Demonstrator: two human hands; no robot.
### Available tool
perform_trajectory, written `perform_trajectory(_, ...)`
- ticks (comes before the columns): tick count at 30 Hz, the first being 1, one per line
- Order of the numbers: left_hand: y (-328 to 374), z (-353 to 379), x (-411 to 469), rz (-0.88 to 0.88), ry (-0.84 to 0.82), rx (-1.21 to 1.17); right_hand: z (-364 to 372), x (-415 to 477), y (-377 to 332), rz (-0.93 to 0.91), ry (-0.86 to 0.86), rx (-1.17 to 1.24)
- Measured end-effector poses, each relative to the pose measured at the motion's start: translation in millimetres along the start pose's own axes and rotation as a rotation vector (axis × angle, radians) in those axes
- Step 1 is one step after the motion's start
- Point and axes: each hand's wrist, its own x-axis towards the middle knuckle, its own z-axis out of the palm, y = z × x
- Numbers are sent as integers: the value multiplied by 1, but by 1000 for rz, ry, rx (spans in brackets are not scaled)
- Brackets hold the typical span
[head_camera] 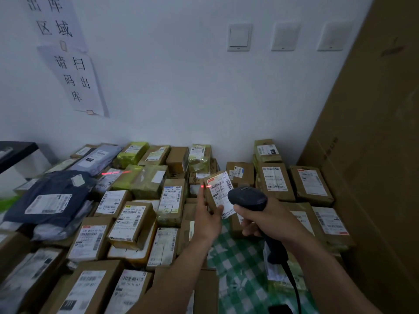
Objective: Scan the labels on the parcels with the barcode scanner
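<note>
Holds a small brown parcel (217, 193) up above the heap in the left hand (207, 220), pinching it with the thumb across the lower front and the fingers behind. Tilts it back, seemingly to face the label (223, 200) squarely to the barcode scanner (248, 198). Grips the scanner's handle in the right hand (257, 220), fingers curled round it, head aimed close beside the label. Throws a red scan line (208, 186) over the label's upper left edge and onto a left fingertip, so probably not yet centred on the bars. Shows a white label with black barcodes and a red strip at the top, covering most of one face. Leaves the other parcels (133, 220) packed labels-up below, round a green checked cloth (233, 252), likely for scanning in turn.
</note>
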Motion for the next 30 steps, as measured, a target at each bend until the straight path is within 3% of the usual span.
perform_trajectory(17,-20,-5,28,-13,-25,62,-6,24,1,40,-68,-53)
perform_trajectory(20,-16,-17,46,-35,29,30,-12,34,3,42,-55,-7)
perform_trajectory(24,2,-49,92,-2,162,191,-19,58,1,31,-37,52)
perform_trajectory(28,-3,-66,146,-10,95,424,-17,96,1,30,-41,-29)
perform_trajectory(30,-9,-60,165,-39,29,422,-16,114,1,33,-48,-55)
